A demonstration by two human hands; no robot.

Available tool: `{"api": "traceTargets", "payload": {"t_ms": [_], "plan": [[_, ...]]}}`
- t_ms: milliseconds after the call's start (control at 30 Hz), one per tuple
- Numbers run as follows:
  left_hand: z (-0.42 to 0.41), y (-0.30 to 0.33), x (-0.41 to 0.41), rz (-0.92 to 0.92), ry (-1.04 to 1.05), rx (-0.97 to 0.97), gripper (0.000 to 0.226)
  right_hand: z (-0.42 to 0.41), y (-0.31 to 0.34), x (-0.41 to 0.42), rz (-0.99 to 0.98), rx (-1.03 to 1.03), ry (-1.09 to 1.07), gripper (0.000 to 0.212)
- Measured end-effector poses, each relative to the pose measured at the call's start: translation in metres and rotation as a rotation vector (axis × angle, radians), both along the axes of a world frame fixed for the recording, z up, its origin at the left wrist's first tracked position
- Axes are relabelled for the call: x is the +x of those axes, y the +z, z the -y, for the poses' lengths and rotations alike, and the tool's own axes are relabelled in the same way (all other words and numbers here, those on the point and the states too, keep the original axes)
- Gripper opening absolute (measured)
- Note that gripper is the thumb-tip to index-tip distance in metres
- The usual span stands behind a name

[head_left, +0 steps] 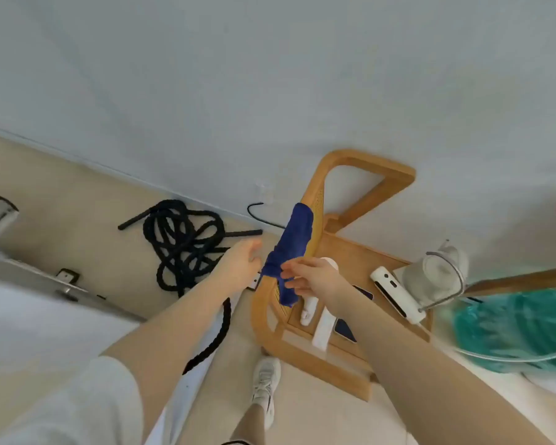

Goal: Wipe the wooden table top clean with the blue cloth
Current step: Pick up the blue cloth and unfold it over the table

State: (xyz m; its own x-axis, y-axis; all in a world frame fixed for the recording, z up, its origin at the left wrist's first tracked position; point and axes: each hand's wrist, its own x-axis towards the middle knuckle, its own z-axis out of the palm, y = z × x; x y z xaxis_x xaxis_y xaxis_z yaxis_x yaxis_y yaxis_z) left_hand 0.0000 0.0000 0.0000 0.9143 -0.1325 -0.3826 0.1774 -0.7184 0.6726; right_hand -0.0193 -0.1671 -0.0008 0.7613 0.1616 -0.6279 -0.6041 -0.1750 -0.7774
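Note:
The blue cloth (294, 242) hangs bunched over the backrest of a wooden chair (321, 200) in the middle of the view. My right hand (308, 277) pinches the cloth's lower end with curled fingers. My left hand (241, 261) hovers just left of the cloth with fingers relaxed and holds nothing. A strip of a wooden table (527, 279) shows at the right edge, mostly out of frame.
The chair seat carries white devices (395, 293), a clear jug (434, 274) and dark flat items. A coiled black rope (180, 245) lies on the beige floor to the left. A teal bag (520, 332) sits at the right. My white shoe (265, 387) stands below the chair.

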Motion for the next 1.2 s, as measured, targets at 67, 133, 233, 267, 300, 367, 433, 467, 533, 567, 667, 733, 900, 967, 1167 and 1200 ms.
{"api": "traceTargets", "payload": {"t_ms": [67,133,233,267,300,367,433,467,533,567,667,733,900,967,1167,1200], "plan": [[-0.003,-0.021,0.029,-0.060,0.010,-0.041,0.045,-0.011,-0.027,0.032,-0.006,-0.098,-0.070,0.021],[-0.003,-0.041,0.047,-0.142,-0.024,-0.078,0.045,-0.023,-0.052,0.057,-0.007,-0.285,-0.071,0.023],[0.004,-0.065,0.069,-0.287,-0.078,-0.171,0.048,-0.037,-0.078,0.080,0.009,-0.459,-0.152,0.030],[0.005,-0.067,0.072,-0.319,-0.107,-0.179,0.048,-0.040,-0.082,0.083,0.012,-0.486,-0.167,0.033],[0.006,-0.071,0.074,-0.347,-0.143,-0.186,0.047,-0.042,-0.086,0.087,-0.003,-0.497,-0.176,0.035],[0.005,-0.076,0.077,-0.382,-0.182,-0.185,0.047,-0.042,-0.091,0.090,-0.044,-0.498,-0.150,0.035],[0.004,-0.076,0.082,-0.412,-0.175,-0.178,0.046,-0.035,-0.089,0.091,-0.074,-0.505,-0.082,0.028],[0.004,-0.072,0.084,-0.431,-0.172,-0.174,0.044,-0.029,-0.085,0.090,-0.058,-0.530,-0.019,0.024],[0.003,-0.060,0.089,-0.432,-0.224,-0.166,0.046,-0.018,-0.072,0.092,-0.018,-0.538,0.090,0.020],[0.002,-0.051,0.092,-0.403,-0.311,-0.145,0.051,-0.015,-0.059,0.094,-0.013,-0.498,0.111,0.018],[0.008,-0.015,0.099,-0.237,-0.641,-0.003,0.046,-0.006,-0.015,0.096,-0.008,-0.467,0.188,0.027],[0.016,0.005,0.105,-0.129,-0.721,0.068,0.026,0.008,0.016,0.094,-0.013,-0.444,0.202,0.041],[0.033,0.042,0.118,-0.107,-0.596,-0.096,0.007,0.063,0.083,0.065,0.133,-0.589,0.500,0.053],[0.052,0.056,0.112,-0.106,-0.591,-0.172,0.012,0.081,0.092,0.049,0.259,-0.876,0.464,0.053],[0.124,0.102,0.073,0.091,-0.826,-0.130,0.033,0.156,0.112,-0.015,0.476,-1.028,0.153,0.020],[0.136,0.110,0.064,0.183,-0.914,-0.052,0.037,0.170,0.115,-0.029,0.489,-1.029,0.137,0.023]]}}
